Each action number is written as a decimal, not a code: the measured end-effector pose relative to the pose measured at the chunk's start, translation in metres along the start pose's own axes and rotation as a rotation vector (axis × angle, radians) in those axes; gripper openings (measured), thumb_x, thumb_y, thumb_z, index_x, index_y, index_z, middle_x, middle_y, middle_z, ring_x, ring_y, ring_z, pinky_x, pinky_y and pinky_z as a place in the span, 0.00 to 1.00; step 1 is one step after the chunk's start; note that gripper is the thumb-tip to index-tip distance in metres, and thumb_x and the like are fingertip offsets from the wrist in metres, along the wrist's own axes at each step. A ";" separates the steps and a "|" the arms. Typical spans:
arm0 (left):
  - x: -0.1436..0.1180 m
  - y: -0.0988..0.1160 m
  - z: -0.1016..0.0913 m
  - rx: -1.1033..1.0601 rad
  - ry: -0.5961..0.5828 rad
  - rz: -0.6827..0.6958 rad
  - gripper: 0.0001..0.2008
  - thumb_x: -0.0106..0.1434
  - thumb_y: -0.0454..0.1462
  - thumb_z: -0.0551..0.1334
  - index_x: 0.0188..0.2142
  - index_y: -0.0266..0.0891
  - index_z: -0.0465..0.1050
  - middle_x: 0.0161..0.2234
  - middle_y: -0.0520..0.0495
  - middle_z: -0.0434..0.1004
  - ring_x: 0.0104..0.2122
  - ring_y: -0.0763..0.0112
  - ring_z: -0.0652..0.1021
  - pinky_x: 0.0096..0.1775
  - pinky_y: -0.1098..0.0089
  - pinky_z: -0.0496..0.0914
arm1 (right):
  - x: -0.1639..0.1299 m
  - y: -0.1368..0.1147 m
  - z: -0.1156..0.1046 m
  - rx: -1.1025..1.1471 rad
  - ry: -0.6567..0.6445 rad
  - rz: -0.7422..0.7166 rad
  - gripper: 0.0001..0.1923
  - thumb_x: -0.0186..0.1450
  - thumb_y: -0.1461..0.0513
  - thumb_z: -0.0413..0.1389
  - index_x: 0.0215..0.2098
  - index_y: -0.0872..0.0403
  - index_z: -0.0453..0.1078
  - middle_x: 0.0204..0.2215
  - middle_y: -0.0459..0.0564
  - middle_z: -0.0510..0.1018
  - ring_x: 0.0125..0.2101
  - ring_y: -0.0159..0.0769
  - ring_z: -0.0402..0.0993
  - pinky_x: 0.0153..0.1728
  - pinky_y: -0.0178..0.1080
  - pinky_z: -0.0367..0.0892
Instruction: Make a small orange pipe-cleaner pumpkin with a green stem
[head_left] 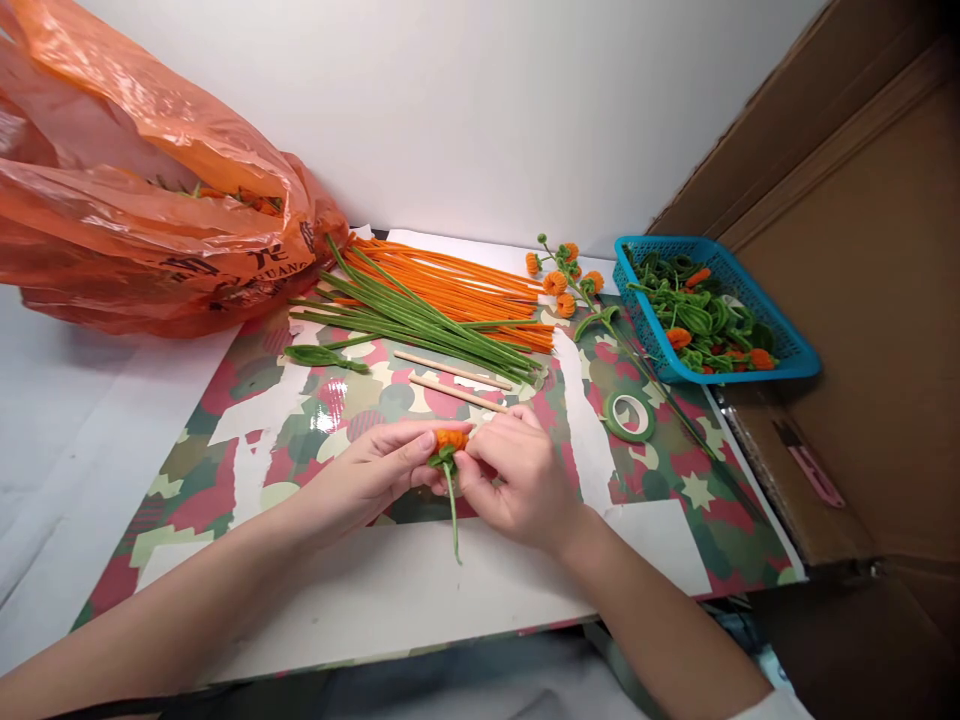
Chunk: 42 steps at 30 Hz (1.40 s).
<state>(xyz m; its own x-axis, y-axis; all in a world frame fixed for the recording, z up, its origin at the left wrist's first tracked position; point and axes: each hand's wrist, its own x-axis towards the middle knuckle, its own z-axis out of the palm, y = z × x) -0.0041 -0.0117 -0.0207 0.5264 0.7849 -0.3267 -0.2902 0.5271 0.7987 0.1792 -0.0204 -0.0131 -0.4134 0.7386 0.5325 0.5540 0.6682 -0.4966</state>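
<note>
Both hands meet over the table (420, 600): the left hand (375, 475) and right hand (517, 480) pinch a small orange flower (451, 440) between their fingertips, its green stem (454, 520) hanging down. Just behind lie two wooden sticks (457, 380), green wires (420, 320) and a tape roll (628, 415).

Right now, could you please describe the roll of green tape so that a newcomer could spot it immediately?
Start at the blue basket at the table's right side. Just in front of it and to its left, the roll of green tape lies flat on the patterned mat, beside a long flower stem. It is the only ring there.
</note>
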 end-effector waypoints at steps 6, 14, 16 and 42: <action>-0.001 -0.004 -0.003 0.117 0.053 0.093 0.19 0.58 0.47 0.69 0.44 0.39 0.81 0.34 0.44 0.81 0.30 0.71 0.75 0.34 0.72 0.71 | -0.004 -0.002 0.011 0.013 0.153 0.040 0.16 0.66 0.65 0.47 0.22 0.50 0.51 0.16 0.42 0.62 0.21 0.32 0.57 0.30 0.39 0.53; 0.001 0.004 0.007 0.202 0.148 0.064 0.20 0.59 0.51 0.66 0.26 0.35 0.75 0.20 0.51 0.70 0.19 0.76 0.68 0.22 0.75 0.64 | 0.002 0.000 -0.006 0.147 0.050 0.166 0.10 0.68 0.62 0.47 0.30 0.53 0.66 0.23 0.44 0.72 0.25 0.32 0.66 0.35 0.40 0.56; 0.000 0.006 0.009 0.346 0.215 0.081 0.21 0.61 0.52 0.63 0.24 0.36 0.73 0.17 0.53 0.66 0.17 0.76 0.66 0.20 0.75 0.61 | 0.002 0.000 -0.004 0.104 0.019 0.156 0.07 0.67 0.62 0.49 0.36 0.53 0.70 0.27 0.46 0.75 0.30 0.35 0.69 0.36 0.41 0.58; -0.003 0.007 0.009 0.592 0.005 0.221 0.14 0.65 0.45 0.59 0.32 0.37 0.74 0.26 0.51 0.68 0.25 0.74 0.66 0.26 0.76 0.63 | 0.001 0.005 -0.003 -0.227 -0.191 0.053 0.13 0.71 0.62 0.44 0.28 0.53 0.59 0.24 0.46 0.72 0.27 0.34 0.64 0.36 0.41 0.49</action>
<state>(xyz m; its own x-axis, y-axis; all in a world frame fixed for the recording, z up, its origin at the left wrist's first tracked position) -0.0008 -0.0134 -0.0101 0.5004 0.8569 -0.1235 0.1009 0.0839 0.9914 0.1833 -0.0165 -0.0131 -0.4958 0.7899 0.3608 0.7169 0.6068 -0.3434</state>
